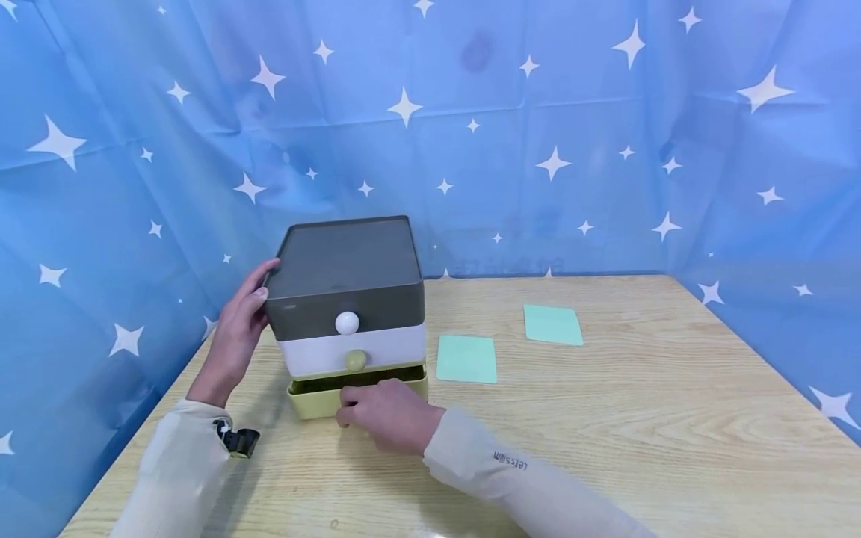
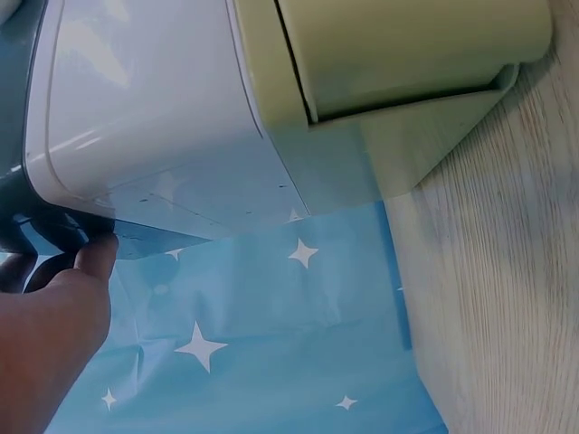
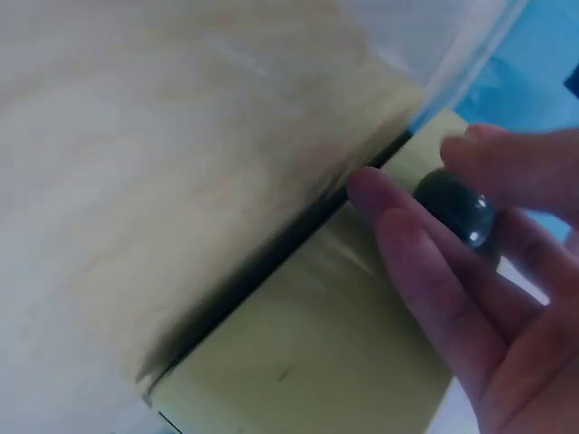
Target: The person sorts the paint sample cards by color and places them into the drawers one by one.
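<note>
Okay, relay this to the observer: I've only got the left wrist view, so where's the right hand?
Observer: The right hand is at the front of the lowest drawer.
Operator: What's it holding there?
Observer: A dark knob, which the right wrist view shows.
Operator: Anything lying beside the drawer unit?
Observer: Yes, to its right, one mint-green sheet and, farther back, another.

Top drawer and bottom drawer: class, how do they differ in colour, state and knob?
The top drawer is dark grey; the bottom drawer is yellow-green.
The top drawer is shut; the bottom drawer is pulled partly open.
The top drawer's white knob is untouched; the bottom drawer's dark knob is gripped by the right hand.
Both have a rounded knob on the front.
</note>
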Demonstrator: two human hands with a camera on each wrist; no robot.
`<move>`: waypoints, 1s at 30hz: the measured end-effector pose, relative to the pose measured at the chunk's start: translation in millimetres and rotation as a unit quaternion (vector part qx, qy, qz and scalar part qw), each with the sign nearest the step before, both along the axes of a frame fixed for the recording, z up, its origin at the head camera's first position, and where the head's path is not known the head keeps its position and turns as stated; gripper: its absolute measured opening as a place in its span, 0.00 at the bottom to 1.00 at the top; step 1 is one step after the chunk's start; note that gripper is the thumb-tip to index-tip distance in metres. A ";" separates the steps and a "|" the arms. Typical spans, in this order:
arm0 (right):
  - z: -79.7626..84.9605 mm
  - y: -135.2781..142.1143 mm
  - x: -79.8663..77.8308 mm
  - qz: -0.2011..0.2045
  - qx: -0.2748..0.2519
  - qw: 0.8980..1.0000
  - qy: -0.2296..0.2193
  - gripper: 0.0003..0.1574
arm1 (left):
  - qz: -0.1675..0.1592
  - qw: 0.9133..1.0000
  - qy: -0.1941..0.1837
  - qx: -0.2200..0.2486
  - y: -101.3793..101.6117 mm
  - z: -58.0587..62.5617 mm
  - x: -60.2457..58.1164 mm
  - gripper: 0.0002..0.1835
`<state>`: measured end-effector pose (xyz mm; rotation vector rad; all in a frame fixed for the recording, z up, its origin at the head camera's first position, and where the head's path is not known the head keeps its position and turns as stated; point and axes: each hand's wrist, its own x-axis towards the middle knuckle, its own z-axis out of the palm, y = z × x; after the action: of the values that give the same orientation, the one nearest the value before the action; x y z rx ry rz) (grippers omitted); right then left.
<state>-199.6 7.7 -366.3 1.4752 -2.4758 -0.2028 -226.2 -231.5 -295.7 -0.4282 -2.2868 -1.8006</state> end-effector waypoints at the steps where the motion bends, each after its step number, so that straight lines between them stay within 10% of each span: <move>1: -2.1 0.1 1.1 0.005 0.000 1.000 0.013 0.21 | -0.001 1.000 0.001 0.002 0.1 -0.1 -0.3 0.30; 9: -2.7 -1.0 14.3 0.031 0.021 0.994 0.103 0.17 | 0.001 1.000 0.006 -0.003 0.1 -0.7 -1.3 0.30; 30: 5.1 4.0 48.1 0.082 0.066 0.984 0.147 0.11 | -0.004 1.000 0.015 0.005 -0.1 -2.7 -0.6 0.29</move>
<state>-151.5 11.7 -361.2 1.5654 -2.1326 -0.5217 -226.9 -231.7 -298.4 -0.4606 -2.2587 -1.7952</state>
